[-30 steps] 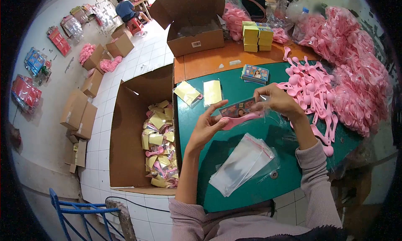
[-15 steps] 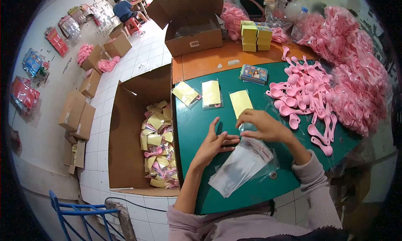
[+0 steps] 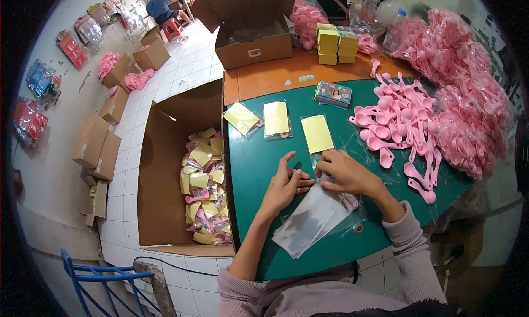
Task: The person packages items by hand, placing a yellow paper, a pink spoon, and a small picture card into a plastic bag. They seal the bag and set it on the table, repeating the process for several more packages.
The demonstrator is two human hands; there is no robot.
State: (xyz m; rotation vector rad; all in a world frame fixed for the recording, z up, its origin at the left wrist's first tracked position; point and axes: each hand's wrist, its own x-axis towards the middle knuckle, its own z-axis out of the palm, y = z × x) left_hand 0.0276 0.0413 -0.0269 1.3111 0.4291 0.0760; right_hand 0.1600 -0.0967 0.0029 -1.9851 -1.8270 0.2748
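A stack of clear plastic bags (image 3: 314, 220) lies slanted on the green table. Along its upper end my left hand (image 3: 285, 186) rests with thumb raised and fingers stretched out, holding nothing. My right hand (image 3: 348, 172) is bent over the same end, its fingers pinched at the top plastic bag; the fingertips are partly hidden. Just beyond the right hand lies a yellow card (image 3: 317, 134) in a clear bag. Farther left are two more bagged yellow cards, one upright (image 3: 275, 118) and one tilted (image 3: 241, 118), each with a bit of pink showing.
Loose pink measuring spoons (image 3: 399, 118) are heaped at the right, beside bulging bags of spoons (image 3: 468, 96). A stack of printed cards (image 3: 333, 94) and yellow card blocks (image 3: 337, 44) stand behind. Left of the table, a large carton (image 3: 165, 168) holds filled packets. A person (image 3: 160, 8) sits far back.
My right hand has moved slightly down, from the lower end of the bagged yellow card to the top of the bag stack. My left hand stays nearly in place.
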